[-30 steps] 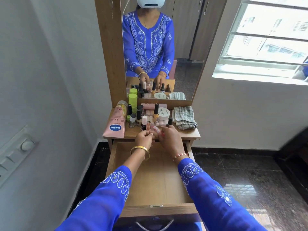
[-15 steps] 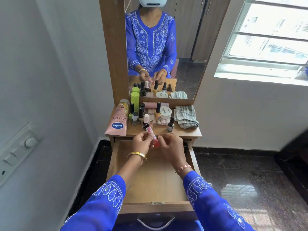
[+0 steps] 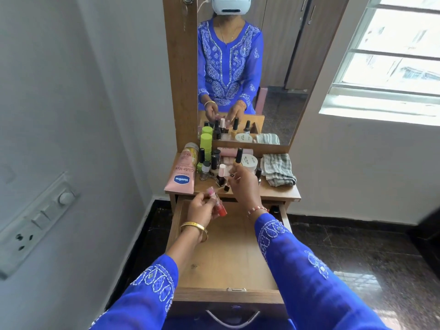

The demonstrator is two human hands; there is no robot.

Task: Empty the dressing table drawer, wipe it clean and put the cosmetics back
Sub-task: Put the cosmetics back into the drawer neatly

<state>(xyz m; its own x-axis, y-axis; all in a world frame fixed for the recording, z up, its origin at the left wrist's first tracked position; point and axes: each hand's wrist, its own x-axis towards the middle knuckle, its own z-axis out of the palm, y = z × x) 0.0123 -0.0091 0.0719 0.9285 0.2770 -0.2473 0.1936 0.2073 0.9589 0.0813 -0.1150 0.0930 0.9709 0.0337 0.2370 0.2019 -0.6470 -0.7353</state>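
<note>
The wooden drawer stands pulled out, its inside bare. My left hand grips a couple of pink and red lip tubes over the drawer's far left end. My right hand reaches over the table top into the cluster of nail polish bottles, and its fingertips pinch a small cosmetic with a dark cap. A pink Vaseline tube lies at the left, a green bottle and a white jar stand behind.
A folded striped grey cloth lies on the table's right end. The mirror rises behind the cosmetics. A wall with a switch plate is close on the left. Dark floor tiles lie to the right.
My hands have parted. The left has drawn back over the drawer with the pink and red tubes; the right has reached forward to the bottles on the table top.
</note>
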